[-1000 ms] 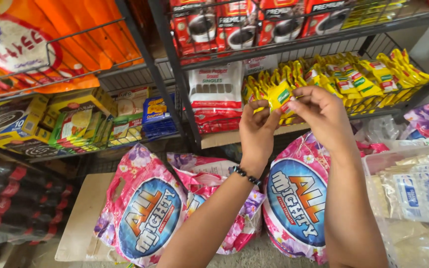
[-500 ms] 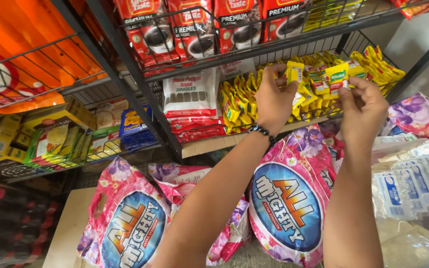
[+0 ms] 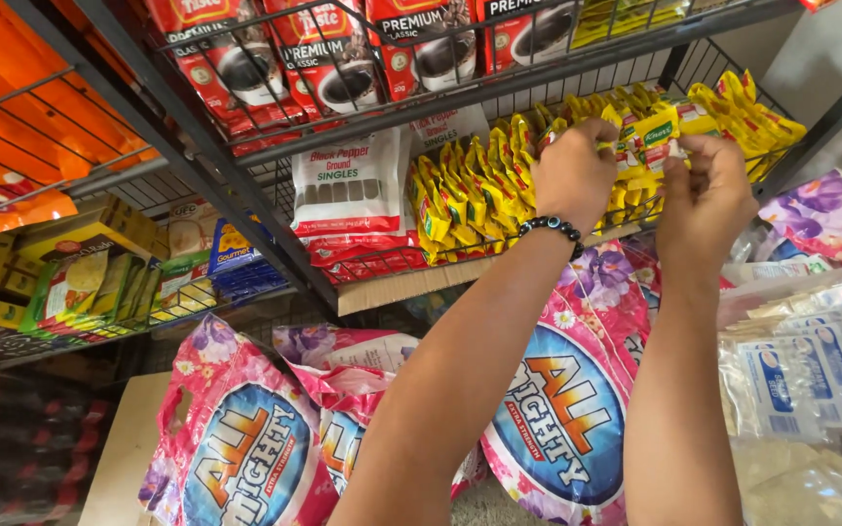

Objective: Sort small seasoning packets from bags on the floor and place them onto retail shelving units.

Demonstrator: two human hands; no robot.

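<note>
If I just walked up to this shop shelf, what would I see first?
Right in the middle, two bare hands, the left hand with a black bead bracelet and the right hand, reach up into a row of small yellow sachets on a black wire shelf. Below them sit big pink flowery plastic bags with blue circles, and above hang red coffee packets showing cups.

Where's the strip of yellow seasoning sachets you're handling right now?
Upper right of the head view: the yellow sachet strip is held between the left hand and right hand, at the wire shelf of matching sachets.
</note>
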